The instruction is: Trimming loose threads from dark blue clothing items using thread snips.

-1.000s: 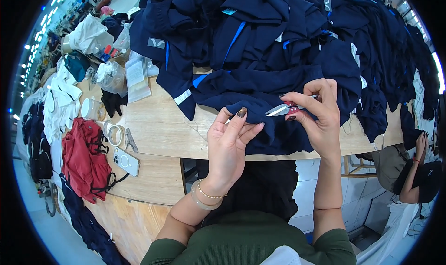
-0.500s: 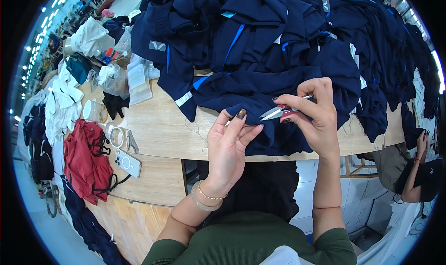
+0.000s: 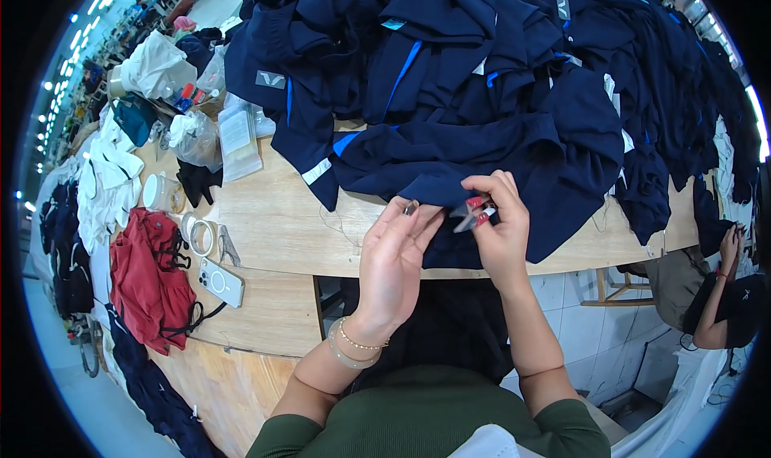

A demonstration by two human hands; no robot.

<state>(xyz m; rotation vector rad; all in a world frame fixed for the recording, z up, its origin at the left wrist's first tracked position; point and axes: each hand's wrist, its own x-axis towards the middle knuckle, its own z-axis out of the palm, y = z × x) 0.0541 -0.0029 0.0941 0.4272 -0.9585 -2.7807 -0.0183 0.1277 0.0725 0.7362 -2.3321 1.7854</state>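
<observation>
My left hand (image 3: 395,259) pinches the edge of a navy garment (image 3: 482,149) that hangs over the front edge of the wooden table (image 3: 273,217). Right beside it, my right hand (image 3: 499,227) grips small thread snips (image 3: 472,211) with red handles, the blades pointing left toward my left fingertips. Both hands meet at the garment's hem. A large heap of navy clothes with blue stripes (image 3: 450,48) lies behind it across the table.
On the table's left lie a white phone (image 3: 218,281), a tape roll (image 3: 199,235), a red garment (image 3: 144,277), a white cup (image 3: 159,191), papers (image 3: 238,137) and plastic bags. Another person (image 3: 723,297) sits at the lower right.
My right hand with the snips has moved left and down, closing in on my left hand's fingertips at the garment's edge. My left hand has stayed roughly in place.
</observation>
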